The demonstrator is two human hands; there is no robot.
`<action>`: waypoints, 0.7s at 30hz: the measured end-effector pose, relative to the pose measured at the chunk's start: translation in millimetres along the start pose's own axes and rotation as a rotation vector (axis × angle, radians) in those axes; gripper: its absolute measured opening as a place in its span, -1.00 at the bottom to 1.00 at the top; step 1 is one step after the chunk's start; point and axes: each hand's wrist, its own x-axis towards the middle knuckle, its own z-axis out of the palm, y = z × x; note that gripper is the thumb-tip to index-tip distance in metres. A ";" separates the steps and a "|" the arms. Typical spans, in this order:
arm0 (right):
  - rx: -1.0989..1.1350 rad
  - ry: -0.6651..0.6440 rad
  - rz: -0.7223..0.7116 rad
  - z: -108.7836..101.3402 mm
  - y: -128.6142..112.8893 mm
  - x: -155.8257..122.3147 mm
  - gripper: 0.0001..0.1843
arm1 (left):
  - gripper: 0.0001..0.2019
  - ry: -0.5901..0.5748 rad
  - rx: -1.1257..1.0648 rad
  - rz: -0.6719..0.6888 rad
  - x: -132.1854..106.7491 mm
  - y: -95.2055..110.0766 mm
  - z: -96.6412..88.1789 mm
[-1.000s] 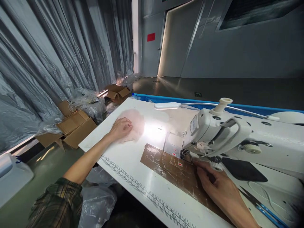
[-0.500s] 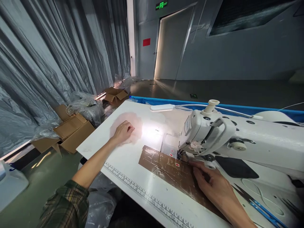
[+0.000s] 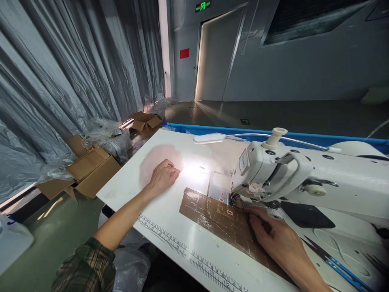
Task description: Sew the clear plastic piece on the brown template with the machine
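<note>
Beyond, open carton [image 3: 146, 125], left hand [image 3: 164, 177], fingertips together, right hand [image 3: 278, 239] by sewing machine [image 3: 343, 174], grip unclear.

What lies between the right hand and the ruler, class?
From the right hand to the ruler: the brown sheet, then white tabletop, as the head view shows.

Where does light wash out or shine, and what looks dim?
Head view: glare whitens the tabletop between the left hand and the sewing machine; head view: streaky shine marks the brown strip; head view: the wall behind lies in gloom, though light edges the door.
</note>
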 end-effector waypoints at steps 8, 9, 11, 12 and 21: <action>-0.021 -0.070 0.062 -4.6 -9.4 -0.6 -0.55 | -0.64 -0.185 -0.400 0.767 -38.5 52.0 19.6; -0.028 -0.075 0.063 -4.9 -10.6 -1.2 -0.55 | -0.67 -0.248 -0.487 0.913 -44.6 58.9 22.3; -0.047 -0.072 0.061 -4.9 -12.8 -2.8 -0.56 | -0.67 -0.304 -0.639 1.123 -52.4 67.0 23.9; -0.055 -0.070 0.059 -4.6 -13.7 -3.7 -0.57 | -0.64 -0.293 -0.693 1.163 -53.2 67.9 23.2; -0.139 -0.081 0.035 -2.6 -15.6 -7.1 -0.60 | -0.83 0.011 -0.350 0.435 -18.2 33.8 27.6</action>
